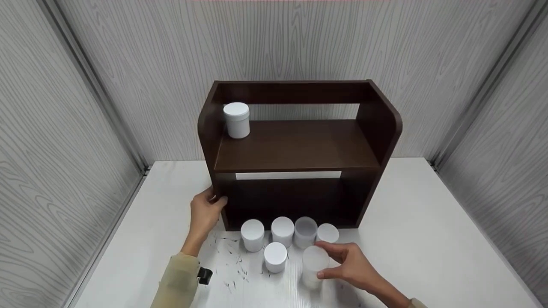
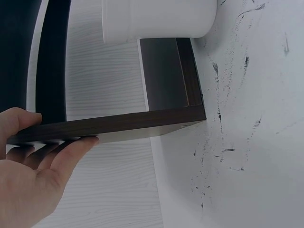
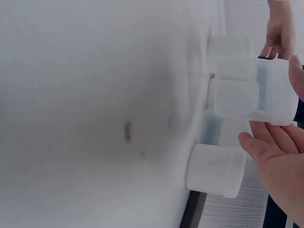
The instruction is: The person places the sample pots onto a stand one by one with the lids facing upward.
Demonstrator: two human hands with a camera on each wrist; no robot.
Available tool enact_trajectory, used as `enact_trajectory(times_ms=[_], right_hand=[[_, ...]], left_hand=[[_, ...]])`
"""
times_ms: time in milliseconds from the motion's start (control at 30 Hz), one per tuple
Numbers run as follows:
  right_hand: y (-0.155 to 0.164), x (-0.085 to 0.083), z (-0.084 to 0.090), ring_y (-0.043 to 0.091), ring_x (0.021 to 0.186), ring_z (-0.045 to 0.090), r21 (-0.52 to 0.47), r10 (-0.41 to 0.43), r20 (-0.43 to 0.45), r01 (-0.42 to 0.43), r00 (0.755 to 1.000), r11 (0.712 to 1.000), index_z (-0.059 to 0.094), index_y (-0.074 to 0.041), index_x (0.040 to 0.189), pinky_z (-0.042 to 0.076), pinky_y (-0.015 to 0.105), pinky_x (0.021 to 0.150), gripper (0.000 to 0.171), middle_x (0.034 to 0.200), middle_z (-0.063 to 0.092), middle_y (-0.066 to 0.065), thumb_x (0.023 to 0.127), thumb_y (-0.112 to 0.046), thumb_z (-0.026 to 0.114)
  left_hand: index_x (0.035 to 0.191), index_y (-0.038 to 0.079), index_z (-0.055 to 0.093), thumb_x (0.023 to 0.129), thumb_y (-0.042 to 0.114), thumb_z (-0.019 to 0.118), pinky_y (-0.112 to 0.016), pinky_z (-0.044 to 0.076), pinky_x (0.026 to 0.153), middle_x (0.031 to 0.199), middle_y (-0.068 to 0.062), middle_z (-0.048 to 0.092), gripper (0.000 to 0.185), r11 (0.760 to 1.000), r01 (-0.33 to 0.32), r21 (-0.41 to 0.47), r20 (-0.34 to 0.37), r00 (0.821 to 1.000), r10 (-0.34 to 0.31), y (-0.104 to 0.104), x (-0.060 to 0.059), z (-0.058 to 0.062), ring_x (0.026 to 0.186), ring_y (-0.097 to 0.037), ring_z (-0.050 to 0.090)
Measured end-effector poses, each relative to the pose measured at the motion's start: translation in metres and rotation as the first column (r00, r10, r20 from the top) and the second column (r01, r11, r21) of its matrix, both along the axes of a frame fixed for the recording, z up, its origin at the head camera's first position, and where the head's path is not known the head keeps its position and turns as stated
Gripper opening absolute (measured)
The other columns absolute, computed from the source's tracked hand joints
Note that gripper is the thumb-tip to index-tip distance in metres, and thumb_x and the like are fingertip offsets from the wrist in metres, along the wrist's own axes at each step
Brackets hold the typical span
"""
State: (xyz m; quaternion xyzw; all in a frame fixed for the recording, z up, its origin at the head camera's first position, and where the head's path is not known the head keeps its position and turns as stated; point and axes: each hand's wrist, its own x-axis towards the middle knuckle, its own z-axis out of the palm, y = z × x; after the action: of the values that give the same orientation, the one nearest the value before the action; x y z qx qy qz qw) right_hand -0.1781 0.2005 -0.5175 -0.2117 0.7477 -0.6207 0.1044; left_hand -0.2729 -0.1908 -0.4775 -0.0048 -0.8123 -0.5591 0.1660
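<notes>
My left hand [image 1: 204, 211] grips the front edge of the left side panel of a dark brown two-tier shelf [image 1: 295, 145]. In the left wrist view, thumb and fingers lie on opposite faces of that panel [image 2: 128, 122]. With thumb and fingers, my right hand [image 1: 355, 266] holds a translucent jar [image 1: 314, 259] around its upper part, in front of the shelf. The right wrist view shows this see-through jar [image 3: 254, 92] with other jars behind it. Just beyond the right fingertips stands a white-topped jar [image 1: 328, 233].
Near the shelf's lower front edge stand white jars [image 1: 252, 235] [image 1: 282, 231] and a greyish translucent one [image 1: 305, 232]; another white jar [image 1: 275, 256] is nearer me. One lidded white jar [image 1: 237, 120] sits at the upper tier's left end. Dark scuffs mark the white table [image 1: 137, 256].
</notes>
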Motion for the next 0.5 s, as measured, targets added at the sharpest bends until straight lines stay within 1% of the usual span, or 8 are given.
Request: enact_trajectory(times_ms=[267,500], right_hand=[[-0.001,0.003,0.033,0.043,0.141,0.047,-0.039,0.038,0.064,-0.035,0.997,0.999,0.058,0.013,0.141,0.044,0.026,0.110,0.073,0.147,0.052,0.034,0.078,-0.002,0.092],[-0.002,-0.002,0.067,0.040,0.144,0.043,0.005,0.035,0.037,-0.035,0.999,0.999,0.061,0.010,0.140,0.042,0.025,0.111,0.072,0.147,0.054,0.030,0.078,-0.005,0.093]], left_hand=[[0.144,-0.013,0.055,0.097,0.005,0.068,-0.047,0.057,0.097,0.138,-0.032,0.062,0.052,1.000,0.005,0.008,0.007,1.000,-0.005,0.000,0.000,-0.001,0.123,-0.046,0.064],[0.142,-0.012,0.057,0.095,0.005,0.069,-0.047,0.058,0.096,0.135,-0.030,0.064,0.051,1.000,-0.007,0.013,0.002,1.000,0.007,0.000,0.000,0.000,0.121,-0.045,0.066]])
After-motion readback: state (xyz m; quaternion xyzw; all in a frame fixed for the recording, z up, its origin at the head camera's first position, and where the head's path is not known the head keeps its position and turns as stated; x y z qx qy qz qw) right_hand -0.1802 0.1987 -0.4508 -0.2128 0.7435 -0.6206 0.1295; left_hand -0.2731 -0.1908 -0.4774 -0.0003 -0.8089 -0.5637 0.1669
